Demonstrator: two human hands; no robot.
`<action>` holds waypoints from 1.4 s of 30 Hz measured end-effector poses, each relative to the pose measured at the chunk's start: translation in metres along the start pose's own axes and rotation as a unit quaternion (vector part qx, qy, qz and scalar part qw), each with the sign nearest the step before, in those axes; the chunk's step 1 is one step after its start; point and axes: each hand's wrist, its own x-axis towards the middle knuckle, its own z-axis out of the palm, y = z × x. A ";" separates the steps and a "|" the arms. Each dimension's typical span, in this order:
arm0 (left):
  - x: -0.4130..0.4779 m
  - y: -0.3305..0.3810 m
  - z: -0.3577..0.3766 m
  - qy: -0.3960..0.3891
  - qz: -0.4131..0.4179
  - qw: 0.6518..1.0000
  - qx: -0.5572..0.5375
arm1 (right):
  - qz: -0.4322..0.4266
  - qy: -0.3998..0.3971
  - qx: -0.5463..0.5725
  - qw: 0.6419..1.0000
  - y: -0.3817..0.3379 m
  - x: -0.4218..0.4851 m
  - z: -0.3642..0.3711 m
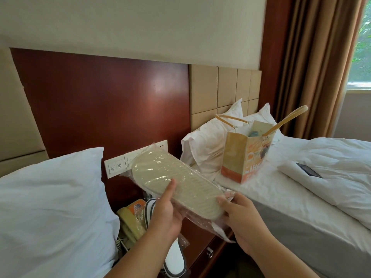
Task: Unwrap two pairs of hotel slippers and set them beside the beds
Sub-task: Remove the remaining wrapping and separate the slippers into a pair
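The wrapped pair of slippers [170, 173] is held in the air above the desk [198, 243] between the two beds, ribbed sole up, its toe pointing to 10 o'clock and its heel to 4 o'clock. The left hand [163, 211] supports it from the 7 o'clock side, one digit laid flat on the sole and the rest apparently tucked beneath, so its grip is closed round the package at mid-length. The right hand [241, 215] has its grip curled round the heel end, thumb on top, bunching the plastic wrap [202, 221] there. The film looks unopened, so the step in hand seems to be finding a place to tear. To do it well, the left hand should clamp the soles firmly while the right pinches only loose film at the heel, away from the slippers, and pulls toward 4 o'clock. The thin film will probably stretch before it gives, so a seam or corner is the better start. A second pair of slippers [174, 257], white with dark trim, lies on the desk at 6 o'clock, next to a telephone [128, 225] at 8 o'clock; whether it is fully unwrapped I cannot tell. A paper bag [241, 157] stands on the right bed [281, 207] at 2 o'clock, clear of the work.
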 end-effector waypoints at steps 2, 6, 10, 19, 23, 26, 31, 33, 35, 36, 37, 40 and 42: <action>0.006 0.006 -0.007 0.043 0.035 0.998 -0.026 | 0.005 0.007 0.012 1.000 0.000 -0.002 -0.002; 0.009 0.009 -0.011 0.063 0.053 0.996 -0.042 | 0.003 -0.029 0.000 1.000 0.002 -0.007 -0.004; 0.009 0.009 -0.010 0.067 0.050 0.996 -0.041 | -0.009 -0.077 -0.035 0.996 0.001 -0.009 -0.006; 0.019 0.028 -0.022 0.101 0.063 0.993 -0.010 | -0.025 0.024 -0.007 0.999 0.001 -0.003 -0.021; 0.018 0.022 -0.024 0.100 0.055 0.993 -0.011 | -0.016 0.003 -0.033 0.999 -0.003 -0.004 -0.021; 0.017 0.018 -0.026 0.090 0.046 0.995 -0.004 | 0.020 -0.052 -0.063 0.996 -0.005 -0.007 -0.022; 0.019 0.022 -0.033 0.093 0.057 0.994 0.016 | 0.050 -0.128 -0.093 0.986 -0.009 -0.005 -0.031; 0.021 0.028 -0.040 0.106 0.074 0.991 0.022 | 0.069 -0.131 -0.095 0.984 -0.012 0.000 -0.040; 0.024 0.031 -0.046 0.124 0.079 0.989 0.022 | 0.093 -0.143 -0.108 0.979 -0.015 0.003 -0.047; 0.025 0.031 -0.047 0.129 0.076 0.989 0.022 | 0.101 -0.153 -0.126 0.975 -0.015 0.002 -0.048; 0.024 0.031 -0.047 0.128 0.071 0.989 0.023 | 0.106 -0.163 -0.146 0.970 -0.015 0.002 -0.049; 0.021 0.030 -0.040 0.096 0.052 0.993 0.037 | 0.105 -0.168 -0.161 0.967 -0.011 0.002 -0.049; 0.014 0.028 -0.034 0.096 0.048 0.993 0.043 | 0.100 -0.157 -0.139 0.973 -0.009 0.003 -0.050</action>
